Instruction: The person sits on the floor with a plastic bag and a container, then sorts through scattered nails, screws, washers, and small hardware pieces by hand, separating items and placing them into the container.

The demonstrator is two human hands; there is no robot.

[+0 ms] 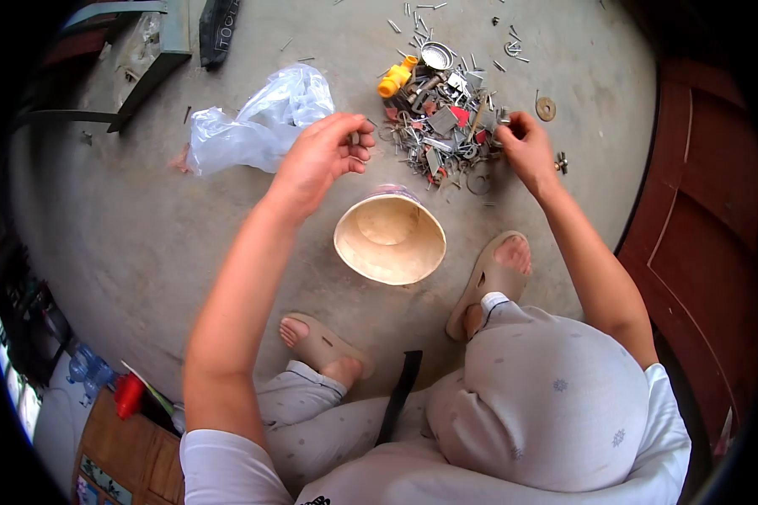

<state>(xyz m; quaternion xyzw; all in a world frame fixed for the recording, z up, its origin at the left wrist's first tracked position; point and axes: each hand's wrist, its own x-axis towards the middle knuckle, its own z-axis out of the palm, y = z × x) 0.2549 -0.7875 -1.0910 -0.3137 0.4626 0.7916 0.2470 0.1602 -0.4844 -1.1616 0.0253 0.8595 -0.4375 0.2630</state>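
Observation:
My left hand [322, 160] is raised beside the plastic bag, its fingers curled around what looks like a small grey metal piece, mostly hidden. At the right edge of a heap of mixed hardware [446, 122], my right hand [528, 150] pinches a small metal piece [503, 116] between thumb and fingers; its exact kind is too small to tell. The heap holds screws, nails, rings, flat metal plates and red bits. A yellow plastic fitting [397, 77] and a round metal cap [436, 55] lie at its far side. Between my arms, a pale tub [389, 240] has its mouth toward me.
A clear plastic bag [265, 118] lies crumpled left of the heap. Loose nails [419, 25] are scattered beyond it, and a round washer [546, 108] sits to the right. My sandalled feet [488, 282] flank the tub. A dark red door [699, 202] borders the right side.

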